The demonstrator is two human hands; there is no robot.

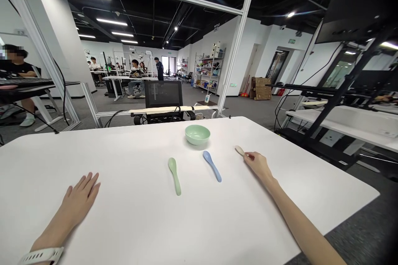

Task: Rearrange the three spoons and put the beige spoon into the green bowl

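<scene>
The right hand [257, 165] is clamped on the handle of the beige spoon [239, 150] toward the right edge of the tabletop [130, 227], the spoon's head pointing to the far edge, while the left hand [79, 199] (palm down, fingers extended) lies well apart from it, toward the left edge.

Single head-worn view, from close above a white table [130, 227], facing forward and down across it

free passage between blue spoon [213, 167] and beige spoon [239, 150], bowl [197, 140] blocking far left
</scene>
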